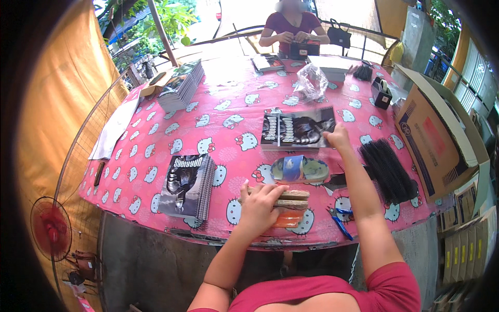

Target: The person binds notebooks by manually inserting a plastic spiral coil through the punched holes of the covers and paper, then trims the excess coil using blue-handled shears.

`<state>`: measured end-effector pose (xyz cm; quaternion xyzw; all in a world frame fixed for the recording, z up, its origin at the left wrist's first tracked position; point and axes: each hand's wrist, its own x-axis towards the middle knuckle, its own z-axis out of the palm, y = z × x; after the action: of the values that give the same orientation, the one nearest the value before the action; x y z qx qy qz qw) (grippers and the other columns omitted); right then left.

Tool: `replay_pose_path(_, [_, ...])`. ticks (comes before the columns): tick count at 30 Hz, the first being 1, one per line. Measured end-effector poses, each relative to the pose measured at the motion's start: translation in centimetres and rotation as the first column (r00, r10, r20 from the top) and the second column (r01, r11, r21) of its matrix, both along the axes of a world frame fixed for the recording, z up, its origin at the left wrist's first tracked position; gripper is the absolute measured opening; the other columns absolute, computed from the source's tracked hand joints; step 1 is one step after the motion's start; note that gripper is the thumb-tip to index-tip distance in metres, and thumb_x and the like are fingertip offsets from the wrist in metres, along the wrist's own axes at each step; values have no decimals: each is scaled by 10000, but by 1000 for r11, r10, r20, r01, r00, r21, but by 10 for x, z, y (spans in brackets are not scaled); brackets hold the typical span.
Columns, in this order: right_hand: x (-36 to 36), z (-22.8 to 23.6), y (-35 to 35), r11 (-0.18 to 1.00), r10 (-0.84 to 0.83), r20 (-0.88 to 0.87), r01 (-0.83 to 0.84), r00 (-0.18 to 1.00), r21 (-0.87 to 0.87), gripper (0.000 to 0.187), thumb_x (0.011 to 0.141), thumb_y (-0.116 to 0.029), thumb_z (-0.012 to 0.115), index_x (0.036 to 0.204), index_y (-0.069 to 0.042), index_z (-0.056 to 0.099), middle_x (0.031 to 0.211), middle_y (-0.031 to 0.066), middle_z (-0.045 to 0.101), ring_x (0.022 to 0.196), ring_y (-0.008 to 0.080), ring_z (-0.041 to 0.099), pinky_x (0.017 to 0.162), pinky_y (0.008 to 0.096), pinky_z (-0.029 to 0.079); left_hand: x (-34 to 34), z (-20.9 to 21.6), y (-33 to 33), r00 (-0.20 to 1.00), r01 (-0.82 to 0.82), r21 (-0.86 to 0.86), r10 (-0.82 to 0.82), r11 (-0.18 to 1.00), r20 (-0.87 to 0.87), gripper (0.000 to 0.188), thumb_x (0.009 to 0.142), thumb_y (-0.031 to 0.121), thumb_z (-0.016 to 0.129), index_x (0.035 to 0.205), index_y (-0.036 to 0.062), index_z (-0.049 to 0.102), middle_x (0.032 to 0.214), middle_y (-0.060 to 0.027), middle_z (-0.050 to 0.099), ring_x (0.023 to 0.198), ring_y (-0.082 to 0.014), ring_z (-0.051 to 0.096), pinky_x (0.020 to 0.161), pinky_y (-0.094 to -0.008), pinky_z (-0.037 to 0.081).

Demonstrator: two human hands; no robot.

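Note:
My right hand [338, 136] pinches the right edge of a dark printed book [305, 129], which lies slightly askew on a stack of similar books [269, 132]. Nearer to me, my left hand [260, 204] grips a slotted wooden block [295, 196], fingers over its left end. An orange piece [289, 218] sits against the block's near side. Just beyond the block lies a slide sandal [300, 169] with a blue strap. Blue-handled pliers [340, 224] lie right of the block, below my right forearm. Black spiral binding coils [389, 171] are heaped to the right.
A spiral-bound book stack [186, 187] stands at the near left, another [180, 86] at the far left. A large open carton [436, 135] borders the right side. Crumpled clear plastic [312, 81] and a tape dispenser [382, 94] lie farther back. Another person [293, 31] works opposite.

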<state>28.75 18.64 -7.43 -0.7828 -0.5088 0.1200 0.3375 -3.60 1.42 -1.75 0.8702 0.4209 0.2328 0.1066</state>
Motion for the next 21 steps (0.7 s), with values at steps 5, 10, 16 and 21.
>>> replay_pose_path(5, [-43,59,-115,900,189,-89,-136,978,413,455,807,-56,693,1150,60,416,949,216,654,935,318,656,773,369,516,-4,10,15,727,-90,-236,226,968,649,718,824,217,728,1420,53,361,1329,-164,483,1205,-209,487,1036,-453,346])
replay_pose_path(10, [-95,38,-201,745,614,-464,-275,639,607,452,853,-17,632,1244,16,409,1123,145,559,1061,220,543,927,355,432,-5,48,14,555,49,-225,161,973,816,432,828,64,719,1194,-5,500,1072,-104,613,976,-129,579,856,-294,470])
replay_pose_path(16, [-90,-12,-213,743,627,-113,-548,770,385,397,825,132,474,1195,24,378,1084,154,525,975,237,570,861,339,480,-27,38,1,622,87,-176,84,981,779,256,805,-11,710,1010,19,560,881,-26,634,816,-87,607,741,-241,485])
replay_pose_path(21, [-101,-29,-232,809,587,-233,-546,776,219,461,796,48,592,1193,29,358,1127,161,507,1029,256,555,874,340,467,-36,-1,1,535,-10,-278,240,961,810,620,747,-2,761,1272,29,433,1189,-96,519,1090,-154,501,905,-291,423])
